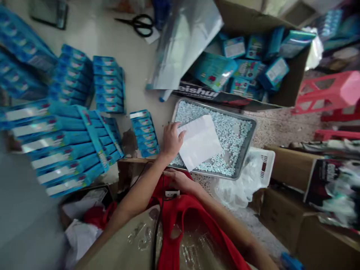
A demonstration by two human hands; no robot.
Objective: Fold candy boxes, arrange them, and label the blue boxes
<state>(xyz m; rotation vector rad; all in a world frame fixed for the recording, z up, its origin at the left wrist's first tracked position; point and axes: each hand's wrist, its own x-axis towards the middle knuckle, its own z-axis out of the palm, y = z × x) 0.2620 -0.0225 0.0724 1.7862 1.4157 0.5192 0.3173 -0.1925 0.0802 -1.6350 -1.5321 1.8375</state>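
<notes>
A white sheet of paper (pixel 199 140) lies slantwise over a metal tray (pixel 247 150) filled with small pale-blue pellets (pixel 234 138). My left hand (pixel 173 140) is at the tray's left rim, its thumb over the paper's upper left corner and the fingers closed on it. My right hand (pixel 180 180) rests low against the red apron (pixel 173 210), just below the tray's near edge. Its fingers point left and partly curl out of sight, so what they hold, if anything, is unclear. A short stack of blue boxes (pixel 144 133) stands left of my left hand.
Further left are several stacks of blue boxes (pixel 64 146). Black scissors (pixel 139 25) lie at the back. Behind the tray, a cardboard carton (pixel 299 75) holds loose blue boxes, with clear plastic sheeting (pixel 185 41) beside it. A white basket (pixel 267 165) and red stools (pixel 326 90) stand right.
</notes>
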